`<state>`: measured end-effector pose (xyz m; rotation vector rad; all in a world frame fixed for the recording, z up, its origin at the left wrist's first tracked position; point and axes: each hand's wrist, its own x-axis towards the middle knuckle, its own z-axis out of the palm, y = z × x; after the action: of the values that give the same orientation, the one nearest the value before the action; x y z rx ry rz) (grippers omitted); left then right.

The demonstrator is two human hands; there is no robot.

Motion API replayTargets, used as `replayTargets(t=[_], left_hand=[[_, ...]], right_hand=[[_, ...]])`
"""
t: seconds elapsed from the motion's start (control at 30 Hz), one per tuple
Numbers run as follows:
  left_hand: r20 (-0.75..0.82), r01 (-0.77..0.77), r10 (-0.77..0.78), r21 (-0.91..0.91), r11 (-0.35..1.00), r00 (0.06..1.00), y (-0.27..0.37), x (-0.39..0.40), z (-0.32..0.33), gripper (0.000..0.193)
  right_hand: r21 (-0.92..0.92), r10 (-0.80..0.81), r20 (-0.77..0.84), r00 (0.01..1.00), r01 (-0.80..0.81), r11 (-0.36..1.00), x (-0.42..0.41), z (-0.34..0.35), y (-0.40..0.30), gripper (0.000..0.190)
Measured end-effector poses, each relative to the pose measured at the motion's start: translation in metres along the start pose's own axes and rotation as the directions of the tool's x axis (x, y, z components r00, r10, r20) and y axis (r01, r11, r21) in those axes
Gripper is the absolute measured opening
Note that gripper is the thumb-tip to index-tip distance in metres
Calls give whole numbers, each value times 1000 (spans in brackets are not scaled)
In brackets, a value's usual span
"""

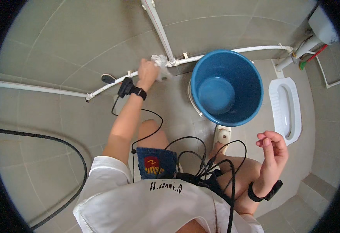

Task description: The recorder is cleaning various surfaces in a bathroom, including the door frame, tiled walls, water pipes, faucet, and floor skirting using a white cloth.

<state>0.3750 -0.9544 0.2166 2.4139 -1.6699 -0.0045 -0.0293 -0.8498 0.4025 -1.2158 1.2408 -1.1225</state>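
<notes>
My left hand [148, 73] grips a crumpled, partly see-through white wad [160, 64], plastic or thin cloth; which one I cannot tell. It is held by the foot of the upright white pipe [159, 29], where that pipe meets the low wall pipe [216, 54]. My right hand [275, 150] hovers at the right above the floor, half curled, with nothing visible in its fingers. Between the two hands, farther off, stands a large blue plastic bucket [217, 94]. No contents show inside it, and its pale handle [193, 100] hangs down on the left side.
A white squat toilet [286, 107] lies in the floor at right, below a white cistern [323, 27]. A red-handled brush [315, 55] leans in the far corner. Black cables [187, 139] loop over my lap, and a thick black hose [79, 157] curves at left.
</notes>
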Motion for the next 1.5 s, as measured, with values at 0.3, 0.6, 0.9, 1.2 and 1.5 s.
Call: replayTargets(t=[0.3,0.6,0.9,1.2,1.5], left_hand=[[-540,-112,-71,-299,948,839,3,-5,24,21],[-369,-258,152,-256,932,917,0,-19,52,24],[-445,-30,-114,-304,952,888,-79,-35,-12,23],[-715,-653,-587,-656,378,379,-134,-2,-284,16],[-896,-237,-442,-440,866,49,-163,10,-192,16]], right_hand=[[-92,-5,29,1000,8,996,3,7,2,12],[-167,-6,63,998,16,986,7,16,6,14],[-106,-70,138,988,85,991,10,17,10,16],[-123,-36,144,989,54,991,21,28,13,16],[-184,-24,144,989,51,982,28,36,18,17]])
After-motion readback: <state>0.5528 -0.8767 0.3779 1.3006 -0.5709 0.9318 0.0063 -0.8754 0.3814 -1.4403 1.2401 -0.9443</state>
